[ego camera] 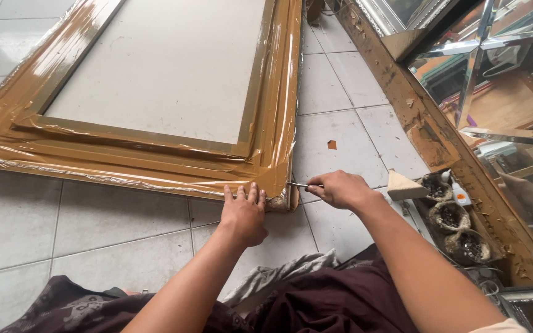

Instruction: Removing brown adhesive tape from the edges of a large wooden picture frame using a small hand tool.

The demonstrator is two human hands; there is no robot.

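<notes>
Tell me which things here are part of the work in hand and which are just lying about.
In use:
left hand pressing the taped frame corner
right hand holding a thin metal tool

Lying about:
wedge-shaped block
three dirty round pots
small white bottle
mirror panels

frame (155,154): its top and left side run off the picture's edge.
thin metal tool (297,184): mostly hidden inside the right hand (340,188); only the tip shows.
small pots (451,216): what is inside is too dark to tell.
</notes>
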